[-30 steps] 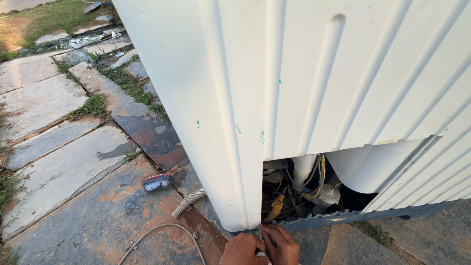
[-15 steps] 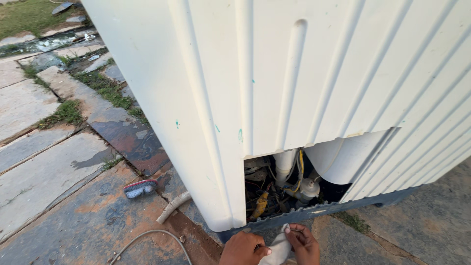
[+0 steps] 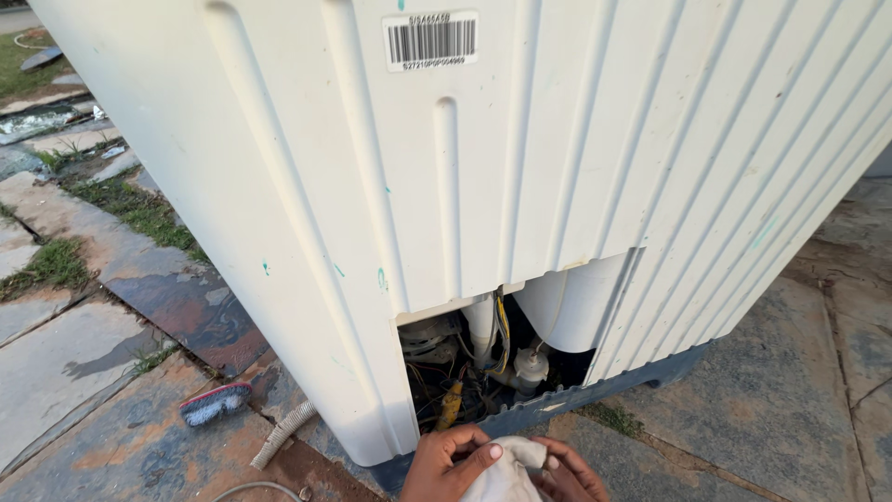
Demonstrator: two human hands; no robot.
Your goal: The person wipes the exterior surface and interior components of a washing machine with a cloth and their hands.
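At the bottom centre of the frame, my left hand (image 3: 452, 461) and right hand (image 3: 569, 472) both clutch a crumpled white cloth (image 3: 509, 469) below the ribbed cream washing machine (image 3: 520, 158).

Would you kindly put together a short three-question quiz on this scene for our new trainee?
1. True or false: both hands are on the white cloth.
2. Where is the open compartment on the white appliance? A) top edge B) bottom corner C) left side wall
3. What lies on the stone paving left of the corrugated hose end?

Key:
1. True: the left hand and right hand both grip it.
2. B
3. A scrubbing brush with a red edge.
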